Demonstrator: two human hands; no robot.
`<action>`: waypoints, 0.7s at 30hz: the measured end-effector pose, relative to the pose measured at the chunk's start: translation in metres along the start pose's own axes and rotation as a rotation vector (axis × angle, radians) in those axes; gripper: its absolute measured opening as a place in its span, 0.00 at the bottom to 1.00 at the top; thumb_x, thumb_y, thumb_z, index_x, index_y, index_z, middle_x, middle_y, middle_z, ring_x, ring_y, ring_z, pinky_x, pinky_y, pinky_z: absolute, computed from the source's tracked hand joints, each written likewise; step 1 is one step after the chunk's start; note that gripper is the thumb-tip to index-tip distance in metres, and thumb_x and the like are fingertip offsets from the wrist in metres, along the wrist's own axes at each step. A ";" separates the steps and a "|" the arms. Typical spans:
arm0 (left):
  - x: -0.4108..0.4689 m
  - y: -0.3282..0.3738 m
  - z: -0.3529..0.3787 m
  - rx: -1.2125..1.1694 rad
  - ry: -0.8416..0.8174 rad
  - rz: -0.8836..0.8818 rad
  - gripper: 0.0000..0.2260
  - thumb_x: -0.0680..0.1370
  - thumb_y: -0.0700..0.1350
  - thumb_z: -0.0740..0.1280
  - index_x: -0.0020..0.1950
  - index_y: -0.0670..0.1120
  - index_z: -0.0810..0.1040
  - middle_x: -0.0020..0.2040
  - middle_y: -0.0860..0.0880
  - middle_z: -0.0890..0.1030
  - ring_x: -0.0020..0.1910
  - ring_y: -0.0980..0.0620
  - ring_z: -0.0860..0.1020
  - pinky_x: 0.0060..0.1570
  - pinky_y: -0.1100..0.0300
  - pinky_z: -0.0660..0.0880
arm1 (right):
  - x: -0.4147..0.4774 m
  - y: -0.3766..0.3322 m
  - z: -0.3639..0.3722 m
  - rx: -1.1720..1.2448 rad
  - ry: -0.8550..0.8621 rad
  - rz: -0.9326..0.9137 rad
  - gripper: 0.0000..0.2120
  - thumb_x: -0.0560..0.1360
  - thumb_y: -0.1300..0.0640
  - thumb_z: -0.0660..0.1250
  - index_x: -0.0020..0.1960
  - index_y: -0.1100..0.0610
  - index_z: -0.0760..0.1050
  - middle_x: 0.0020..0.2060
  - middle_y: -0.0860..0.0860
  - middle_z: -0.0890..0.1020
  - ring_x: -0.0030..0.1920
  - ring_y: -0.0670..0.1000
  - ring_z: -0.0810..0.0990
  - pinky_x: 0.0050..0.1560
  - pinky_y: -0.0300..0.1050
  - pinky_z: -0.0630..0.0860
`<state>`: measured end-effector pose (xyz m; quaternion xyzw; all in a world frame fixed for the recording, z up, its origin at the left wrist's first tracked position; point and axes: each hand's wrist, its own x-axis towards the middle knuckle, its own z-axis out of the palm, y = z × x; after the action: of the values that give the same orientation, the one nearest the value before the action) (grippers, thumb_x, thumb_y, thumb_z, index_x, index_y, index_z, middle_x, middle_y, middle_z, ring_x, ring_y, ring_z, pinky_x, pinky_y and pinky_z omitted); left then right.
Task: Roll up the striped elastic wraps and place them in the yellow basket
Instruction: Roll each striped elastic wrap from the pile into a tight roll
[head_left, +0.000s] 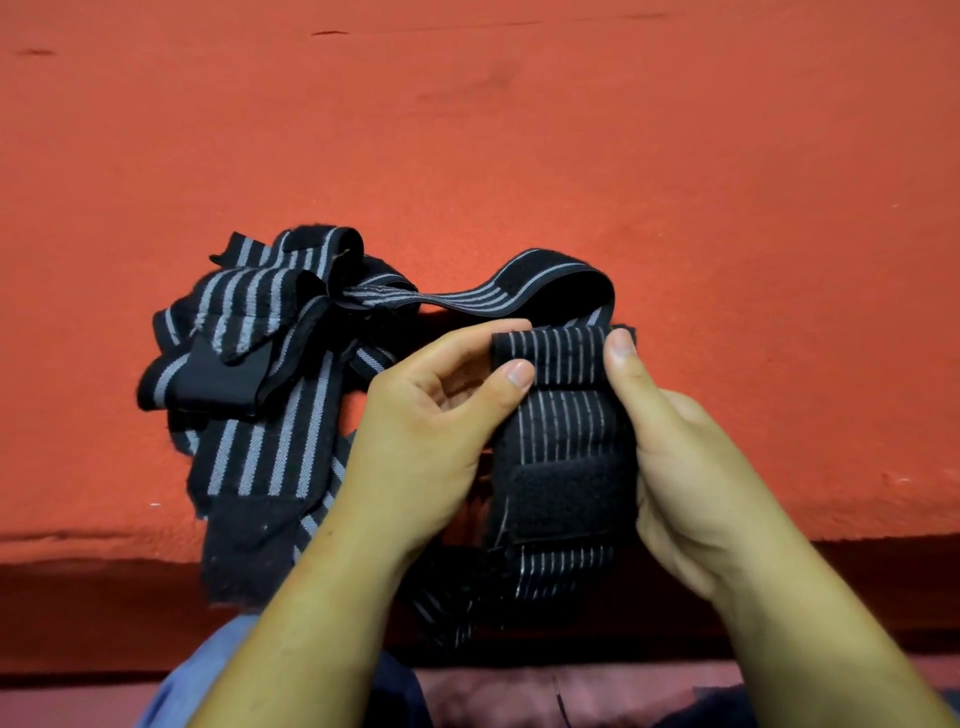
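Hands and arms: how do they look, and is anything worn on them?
The left hand and right hand are bare: no gloves, rings or watch show. Nails are short. The left forearm and right forearm are bare to the frame's lower edge; no sleeve shows. Blue clothing shows beside the left one.

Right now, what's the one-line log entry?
step: rolling | left grip: pinches striped wrap | right grip: holds it | wrap pile: on red surface | basket: unseen

Black wraps (563, 415) with grey stripes lie on an orange-red surface (519, 130).
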<state>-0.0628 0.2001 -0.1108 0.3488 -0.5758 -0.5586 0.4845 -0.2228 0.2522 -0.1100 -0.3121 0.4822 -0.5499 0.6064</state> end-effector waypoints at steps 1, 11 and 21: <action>0.000 0.001 0.000 0.001 -0.001 0.003 0.12 0.80 0.37 0.71 0.63 0.44 0.83 0.57 0.48 0.87 0.59 0.49 0.85 0.61 0.55 0.80 | 0.000 0.000 0.000 0.008 -0.004 0.005 0.29 0.79 0.37 0.61 0.55 0.61 0.86 0.52 0.58 0.88 0.55 0.56 0.88 0.65 0.54 0.77; -0.002 0.001 -0.001 0.109 -0.028 0.012 0.16 0.79 0.33 0.69 0.57 0.51 0.87 0.44 0.51 0.87 0.44 0.57 0.81 0.48 0.63 0.78 | 0.001 -0.001 0.001 0.154 -0.066 -0.028 0.27 0.79 0.38 0.59 0.58 0.56 0.87 0.56 0.60 0.87 0.59 0.57 0.86 0.64 0.55 0.81; 0.000 0.003 0.000 -0.084 -0.070 -0.126 0.13 0.83 0.40 0.65 0.61 0.52 0.86 0.47 0.50 0.85 0.41 0.54 0.76 0.42 0.68 0.73 | 0.004 0.003 -0.003 0.069 0.015 -0.077 0.18 0.85 0.51 0.60 0.64 0.61 0.81 0.57 0.60 0.87 0.61 0.60 0.85 0.70 0.61 0.75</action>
<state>-0.0627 0.2011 -0.1078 0.3438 -0.5454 -0.6236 0.4420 -0.2246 0.2497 -0.1143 -0.3050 0.4551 -0.5917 0.5914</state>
